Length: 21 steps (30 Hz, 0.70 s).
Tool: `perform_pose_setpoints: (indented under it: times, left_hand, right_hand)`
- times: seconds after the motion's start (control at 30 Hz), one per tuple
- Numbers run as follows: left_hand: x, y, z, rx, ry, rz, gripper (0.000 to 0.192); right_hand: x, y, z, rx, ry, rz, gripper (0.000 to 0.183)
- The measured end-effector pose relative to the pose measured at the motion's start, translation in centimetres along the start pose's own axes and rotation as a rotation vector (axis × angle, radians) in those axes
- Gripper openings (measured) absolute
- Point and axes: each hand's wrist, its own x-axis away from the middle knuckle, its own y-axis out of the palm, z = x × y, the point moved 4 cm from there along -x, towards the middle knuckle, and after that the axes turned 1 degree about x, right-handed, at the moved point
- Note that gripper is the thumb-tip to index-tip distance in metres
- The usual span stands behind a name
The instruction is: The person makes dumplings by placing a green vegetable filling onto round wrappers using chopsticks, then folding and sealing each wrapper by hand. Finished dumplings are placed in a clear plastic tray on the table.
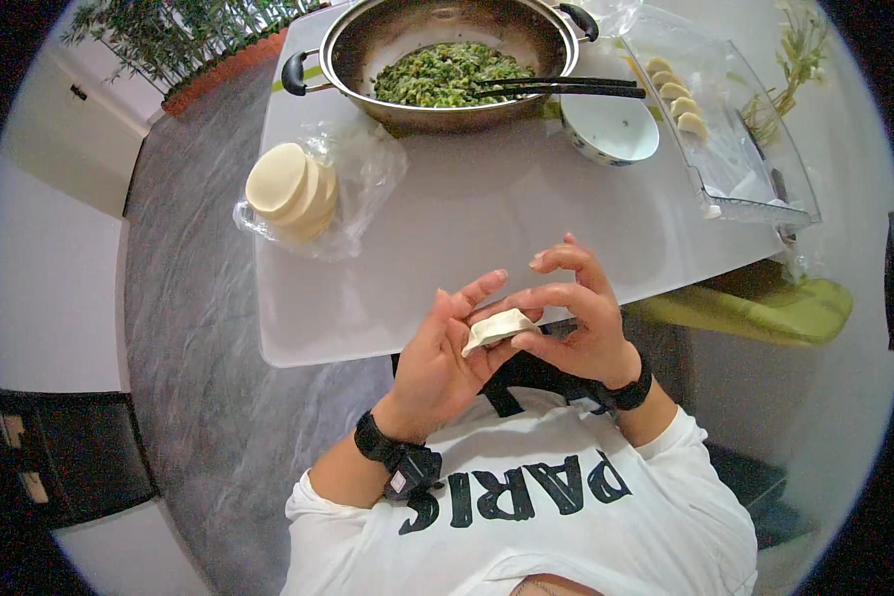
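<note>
A folded dumpling (501,328) of pale dough lies across the fingers of my left hand (439,372), just off the table's near edge. Its upper edge is pressed together; the underside is partly hidden. At the dumpling's right end are the thumb and a finger of my right hand (592,324), with the other fingers raised and spread. Beyond my hands, a wide steel pan (357,67) holds chopped green filling (447,74). Round dough wrappers (277,179) are stacked on a clear plastic bag (372,164) to the left.
Black chopsticks (596,90) rest across the pan's rim. Near them stands a white bowl (614,127). A clear plastic tray (745,175) at the right holds several dumplings (674,91) in a row. A green chair seat (782,313) sits beside the table (454,208).
</note>
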Motion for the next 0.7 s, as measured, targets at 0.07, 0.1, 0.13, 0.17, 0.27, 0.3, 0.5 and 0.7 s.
perform_pose_setpoints:
  times: [0.07,0.1,0.13,0.17,0.27,0.3,0.5,0.7]
  left_hand:
    - [0.0,-0.2,-0.1,0.028,0.008,0.04,0.054]
    - [0.0,-0.2,-0.2,0.06,0.013,0.056,0.055]
    - [0.0,-0.3,-0.3,0.091,0.018,0.071,0.056]
    - [0.0,-0.1,-0.3,0.085,0.018,0.084,0.054]
    - [0.1,0.1,-0.4,0.039,0.007,0.099,0.047]
    - [0.2,-0.2,-0.4,0.004,-0.004,0.09,0.044]
    - [0.3,-0.4,-0.6,0.029,-0.01,0.099,0.037]
    - [0.4,-0.3,-0.8,0.078,-0.001,0.139,0.037]
  right_hand:
    - [0.5,0.0,0.2,0.012,0.006,0.026,0.03]
    - [0.7,0.2,0.3,0.01,-0.022,0.029,0.028]
    - [0.9,0.4,0.6,0.008,-0.05,0.032,0.026]
    - [1.0,0.6,0.6,0.007,-0.078,0.035,0.023]
    - [0.6,0.5,0.2,0.019,-0.111,0.047,0.017]
    - [0.5,0.5,0.2,0.026,-0.112,0.044,0.019]
    - [0.6,0.3,0.0,-0.07,0.038,0.096,0.027]
    - [1.2,0.4,0.5,-0.086,0.086,0.129,0.025]
